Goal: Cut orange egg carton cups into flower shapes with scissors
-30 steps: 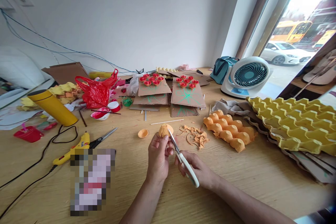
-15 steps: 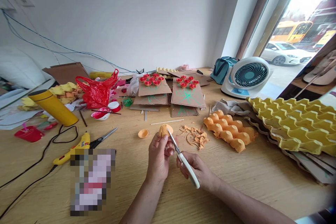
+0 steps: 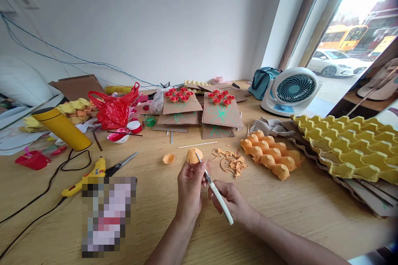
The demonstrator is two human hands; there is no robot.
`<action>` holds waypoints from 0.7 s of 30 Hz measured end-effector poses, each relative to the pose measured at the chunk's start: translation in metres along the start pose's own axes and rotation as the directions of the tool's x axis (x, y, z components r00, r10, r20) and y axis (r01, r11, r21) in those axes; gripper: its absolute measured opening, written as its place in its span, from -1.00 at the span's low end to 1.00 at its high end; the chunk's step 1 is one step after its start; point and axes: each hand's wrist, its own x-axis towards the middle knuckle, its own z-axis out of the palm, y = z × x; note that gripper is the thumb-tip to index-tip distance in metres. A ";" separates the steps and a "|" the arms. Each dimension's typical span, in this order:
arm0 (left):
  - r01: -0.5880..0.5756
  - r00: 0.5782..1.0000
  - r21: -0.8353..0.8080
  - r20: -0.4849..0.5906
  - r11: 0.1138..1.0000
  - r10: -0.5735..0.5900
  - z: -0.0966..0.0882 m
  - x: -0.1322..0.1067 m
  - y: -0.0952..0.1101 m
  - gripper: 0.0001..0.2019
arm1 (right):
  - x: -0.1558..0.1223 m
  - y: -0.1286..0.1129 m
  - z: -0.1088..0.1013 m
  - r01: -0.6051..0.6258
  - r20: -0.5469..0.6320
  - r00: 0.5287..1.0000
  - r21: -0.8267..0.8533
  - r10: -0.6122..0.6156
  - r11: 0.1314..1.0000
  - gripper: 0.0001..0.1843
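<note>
My left hand pinches a small orange egg-carton cup above the wooden table. My right hand grips white-handled scissors, whose blades point up-left and touch the cup's right side. A pile of orange carton trimmings lies just right of the cup. A cut orange cup piece rests on the table to the left. A strip of orange egg carton lies further right.
A yellow egg tray and a small fan stand at the right. Cardboard sheets with red paper flowers sit at the back. A glue gun, black scissors, a yellow bottle and a red bag lie left.
The scissors have slid down a little and the cup has turned in my left fingers, showing more of its side. Both hands stay in about the same place.
</note>
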 end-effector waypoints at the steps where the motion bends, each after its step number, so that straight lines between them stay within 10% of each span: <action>1: -0.007 1.000 0.006 -0.005 1.000 0.007 0.000 0.000 0.001 -0.63 | 0.000 0.000 0.000 0.004 -0.001 1.000 -0.004 -0.004 1.000 -0.59; 21: -0.015 1.000 -0.085 -0.001 0.996 0.014 -0.006 0.003 0.003 -0.66 | 0.004 -0.003 -0.004 0.019 -0.016 1.000 -0.102 -0.020 0.995 -0.64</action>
